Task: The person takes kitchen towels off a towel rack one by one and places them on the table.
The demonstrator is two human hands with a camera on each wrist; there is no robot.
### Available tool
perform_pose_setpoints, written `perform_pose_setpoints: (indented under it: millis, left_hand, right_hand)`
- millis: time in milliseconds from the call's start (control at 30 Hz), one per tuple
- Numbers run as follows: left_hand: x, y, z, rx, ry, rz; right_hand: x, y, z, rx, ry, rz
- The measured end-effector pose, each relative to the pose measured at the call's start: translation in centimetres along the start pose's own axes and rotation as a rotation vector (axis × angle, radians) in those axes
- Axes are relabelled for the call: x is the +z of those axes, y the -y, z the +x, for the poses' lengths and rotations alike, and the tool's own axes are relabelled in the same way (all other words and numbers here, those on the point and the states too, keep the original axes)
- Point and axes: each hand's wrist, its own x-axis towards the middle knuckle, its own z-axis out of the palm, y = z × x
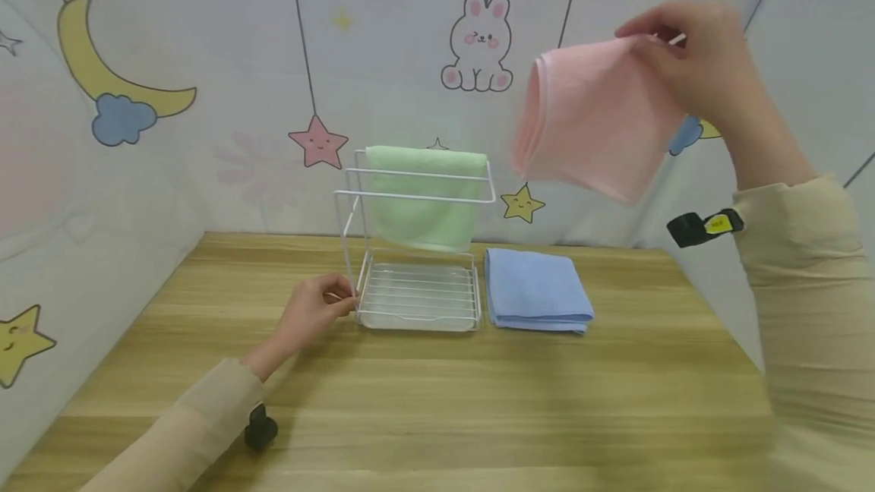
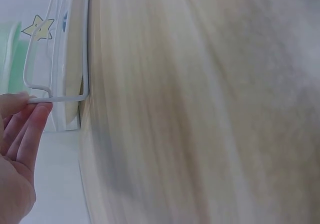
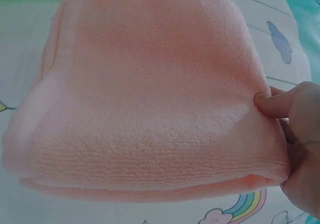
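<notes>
Pink terry towel (image 1: 595, 124), loosely folded, hung in the air above and to the right of the white wire rack (image 1: 417, 197), touching neither it nor the wood-grain table (image 1: 437, 416). Our right hand (image 1: 704, 59) pinched its upper edge near one corner, thumb on one face and fingers behind, so that most of the cloth dangled unsupported. Our left hand (image 1: 314, 313) pinched a wire low on the rack's left side. A pale green towel (image 1: 424, 222) was draped over the rear bar, and a folded blue towel (image 1: 536, 287) lay on the table just beside the rack's right side.

With so one-sided a hold, we judged that the layers could slip apart (their edges gaped at the left in the head view) and the towel unfold if swung quickly. Brought down over the bars, its loose end might have snagged a nearer rail or dragged the green towel askew. A sideways tug on the wire could have tipped or slid the rack, since our left hand held it at just one low point.
</notes>
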Motion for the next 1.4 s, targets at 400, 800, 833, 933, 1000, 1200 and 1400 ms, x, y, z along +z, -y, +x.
perform_pose_setpoints:
  millis: [400, 800, 833, 933, 1000, 1200, 1400]
  left_hand:
    - [0.0, 0.2, 0.1, 0.001, 0.005, -0.014]
    - [-0.1, 0.0, 0.2, -0.002, 0.014, -0.012]
    - [-0.1, 0.0, 0.2, -0.004, 0.018, -0.014]
    - [-0.1, 0.0, 0.2, -0.008, 0.028, -0.020]
    - [-0.1, 0.1, 0.3, -0.004, 0.032, -0.019]
    - [0.0, 0.2, 0.3, 0.002, 0.029, -0.022]
    - [-0.1, 0.2, 0.3, 0.004, 0.016, -0.028]
  right_hand:
    - [0.0, -7.8, -4.1, -0.008, 0.250, -0.138]
    - [0.2, -12.8, -8.9, 0.009, 0.397, -0.151]
    - [0.2, -13.0, -9.2, 0.013, 0.409, -0.139]
    - [0.2, -13.7, -10.0, 0.032, 0.442, -0.113]
    - [0.0, -14.2, -10.6, 0.043, 0.464, -0.124]
    - [-0.4, -15.6, -12.6, 0.106, 0.566, -0.084]
    - [-0.4, -16.3, -14.3, 0.143, 0.667, -0.002]
